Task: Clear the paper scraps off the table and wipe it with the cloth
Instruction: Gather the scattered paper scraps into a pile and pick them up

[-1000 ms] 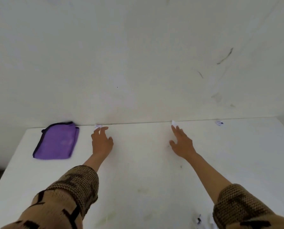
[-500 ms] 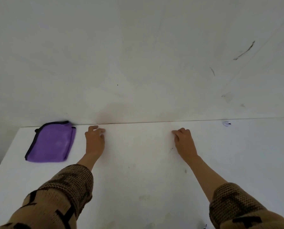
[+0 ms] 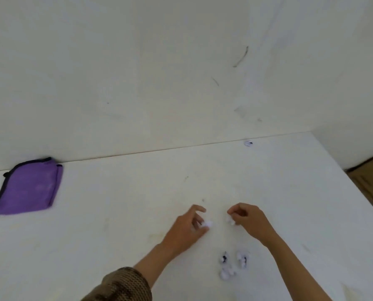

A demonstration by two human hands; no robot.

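On the white table my left hand pinches a small white paper scrap in its fingertips. Just to the right, my right hand is curled on another white paper scrap. Below the hands lies a small pile of crumpled scraps, white with dark marks. A lone scrap sits at the table's far edge by the wall. The folded purple cloth with dark trim lies at the far left, well away from both hands.
A white wall with dark scuffs rises right behind the table. The table's right edge runs diagonally at the right, with a cardboard box on the floor beyond it.
Both hands have pulled back from the far edge by the wall toward the near middle of the table, each with a scrap. The view has tilted down and the pile of scraps shows.
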